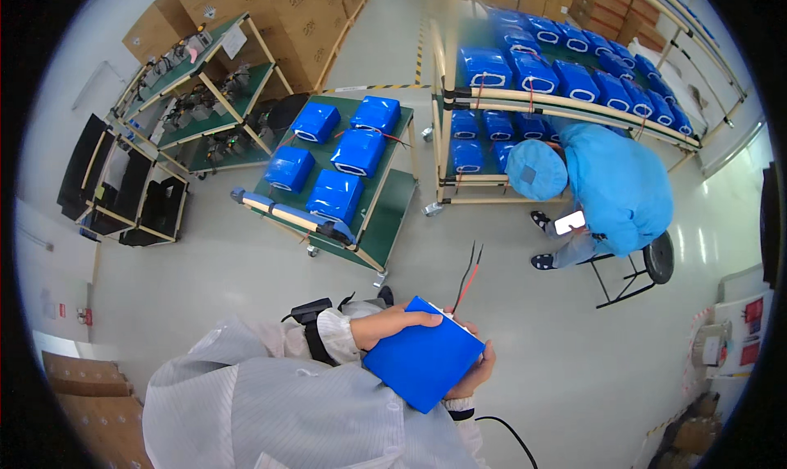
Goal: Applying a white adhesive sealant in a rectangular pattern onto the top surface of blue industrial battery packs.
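Low in the view, before the white smock (311, 412): a blue pack (425, 356) is held up in both hands, a broad face turned upward and its edges slanting.
Left hand (384, 326): grasping the pack at its upper left edge, thumb laid flat across the blue face; the other fingers are mostly hidden behind it.
Right hand (474, 376): grasping the pack at its right corner, fingers curled round the edge from below; how far they reach underneath cannot be told.
Pack between the fingers: it spans the gap from the left thumb to the right fingers, touching both hands.
Wires: a black wire (461, 287) and a red wire (470, 280) rise from the pack's whitish far end, just beyond the left thumb.
Green cart (393, 215): well ahead of the hands, slightly left, with five blue packs (334, 194) on its top.
Tube-framed rack (566, 104): farther off to the right, rows of similar packs on two levels.
Co-worker (619, 186): seated beside the rack on a black stool (658, 258), in blue smock and cap, holding a phone (570, 223) with a bright screen.
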A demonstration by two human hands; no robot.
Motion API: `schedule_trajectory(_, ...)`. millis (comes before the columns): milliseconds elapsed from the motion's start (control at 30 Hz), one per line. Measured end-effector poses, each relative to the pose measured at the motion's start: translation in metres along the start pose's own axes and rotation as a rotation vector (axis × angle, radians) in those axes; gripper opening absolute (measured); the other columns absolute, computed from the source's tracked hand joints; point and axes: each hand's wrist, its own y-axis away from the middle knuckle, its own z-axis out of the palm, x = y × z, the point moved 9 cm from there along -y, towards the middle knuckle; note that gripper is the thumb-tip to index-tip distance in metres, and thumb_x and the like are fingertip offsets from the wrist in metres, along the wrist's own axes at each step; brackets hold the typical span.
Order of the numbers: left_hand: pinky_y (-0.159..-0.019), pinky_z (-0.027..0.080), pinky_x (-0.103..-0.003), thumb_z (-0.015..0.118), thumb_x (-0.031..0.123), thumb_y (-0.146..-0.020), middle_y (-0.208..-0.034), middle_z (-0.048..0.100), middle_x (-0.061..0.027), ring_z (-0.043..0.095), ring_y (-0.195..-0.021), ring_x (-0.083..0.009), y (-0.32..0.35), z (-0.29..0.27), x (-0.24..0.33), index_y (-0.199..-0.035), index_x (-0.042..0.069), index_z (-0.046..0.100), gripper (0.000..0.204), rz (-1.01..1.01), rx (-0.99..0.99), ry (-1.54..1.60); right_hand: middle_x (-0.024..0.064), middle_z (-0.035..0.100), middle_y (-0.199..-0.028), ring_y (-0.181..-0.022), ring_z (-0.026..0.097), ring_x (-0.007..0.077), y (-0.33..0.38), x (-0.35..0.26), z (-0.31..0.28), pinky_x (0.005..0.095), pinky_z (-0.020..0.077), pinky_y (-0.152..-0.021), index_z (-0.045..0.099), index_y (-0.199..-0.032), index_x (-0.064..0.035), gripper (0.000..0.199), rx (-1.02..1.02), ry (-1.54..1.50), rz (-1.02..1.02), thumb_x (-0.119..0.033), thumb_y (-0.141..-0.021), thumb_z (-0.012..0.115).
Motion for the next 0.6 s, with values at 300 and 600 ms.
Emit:
schedule_trajectory(300,-0.105,0.049,-0.037,0.073,0.041,-0.094,-0.142,0.056,-0.0121,0.058,-0.127,-0.0227,0.015,-0.006,0.046,-0.149,0.004,0.042,0.073,0.146,-0.092,-0.079,0.0264,0.05,-0.147,-0.139,0.046,0.0407,-0.013,-0.018,0.06,0.0552,0.0369,-0.116,0.055,-0.131,-0.0001,0.072,-0.09,0.166,-0.17,-0.061,-0.095,0.042)
schedule_trajectory(600,-0.109,0.045,-0.038,0.078,0.045,-0.089,-0.141,0.054,-0.0133,0.053,-0.13,-0.0235,0.018,-0.046,0.062,-0.149,0.003,0.038,0.084,0.19,0.01,-0.224,0.0256,0.056,-0.139,-0.13,0.053,0.0371,-0.025,-0.007,0.077,0.0494,0.0407,-0.112,0.052,-0.135,0.0022,0.08,0.005,0.349,-0.141,-0.066,-0.094,0.041)
